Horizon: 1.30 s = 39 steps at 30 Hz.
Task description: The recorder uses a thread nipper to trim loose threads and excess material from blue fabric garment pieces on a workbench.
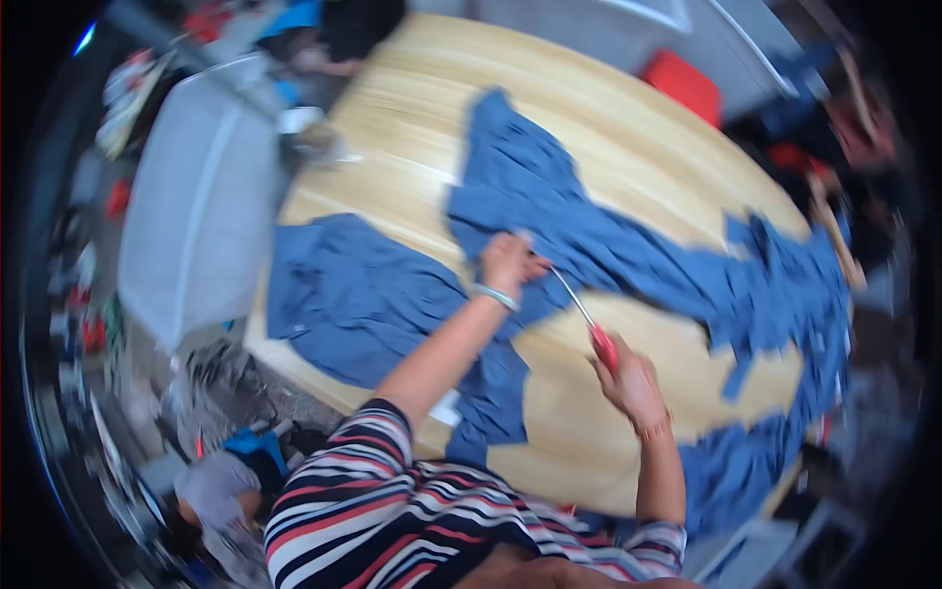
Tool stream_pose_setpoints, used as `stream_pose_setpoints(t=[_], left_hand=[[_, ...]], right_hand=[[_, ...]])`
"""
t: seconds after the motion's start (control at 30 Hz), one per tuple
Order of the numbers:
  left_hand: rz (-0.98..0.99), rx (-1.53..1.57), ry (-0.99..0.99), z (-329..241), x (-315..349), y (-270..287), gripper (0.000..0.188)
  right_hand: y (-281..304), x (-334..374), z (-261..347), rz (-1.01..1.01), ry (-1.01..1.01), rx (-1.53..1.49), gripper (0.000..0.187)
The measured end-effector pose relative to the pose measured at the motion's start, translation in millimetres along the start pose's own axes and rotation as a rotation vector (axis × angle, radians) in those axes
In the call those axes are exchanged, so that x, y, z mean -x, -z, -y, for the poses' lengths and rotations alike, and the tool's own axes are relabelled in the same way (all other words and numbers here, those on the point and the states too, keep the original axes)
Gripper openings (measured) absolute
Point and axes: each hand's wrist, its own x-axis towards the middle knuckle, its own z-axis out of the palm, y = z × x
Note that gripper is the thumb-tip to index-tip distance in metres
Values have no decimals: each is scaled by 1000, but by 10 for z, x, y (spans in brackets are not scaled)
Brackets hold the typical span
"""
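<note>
My left hand (510,265) is closed on a fold of blue cloth (525,201) near the middle of the table, its fingers bunched together. In my right hand (631,383) is a red-handled tool (603,346) with a long, thin metal shaft or blade. Its tip points up and left and ends close by my left fingers. Blur hides whether the tip touches the cloth. The blue cloth lies rumpled, stretching from the table's far middle toward the right. Another blue cloth piece (363,294) lies crumpled to the left of my left forearm.
The pale wooden table (422,128) has rounded sides. More blue cloth (741,466) hangs over its near right edge. A large grey-white bin (201,196) stands at left and a red stool (682,86) beyond the far edge. Other people's arms (834,231) show at right.
</note>
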Motion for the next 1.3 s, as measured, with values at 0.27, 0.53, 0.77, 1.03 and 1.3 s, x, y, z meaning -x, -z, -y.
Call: stream_pose_setpoints(t=[0.27, 0.53, 0.77, 1.03, 1.3], left_hand=[[147, 20, 45, 332, -10, 174, 18], [433, -68, -237, -9, 329, 50, 12], [908, -442, -642, -843, 1465, -98, 17], [1302, -602, -1183, -1434, 2460, 370, 17], [458, -573, -1489, -1632, 2777, 582, 24]], right_hand=[[-7, -33, 262, 31, 20, 172, 28], [-187, -47, -209, 103, -123, -351, 19], [-436, 202, -392, 96, -123, 46, 28], [-391, -92, -292, -14, 329, 320, 38], [-372, 746, -125, -21, 415, 258, 38]])
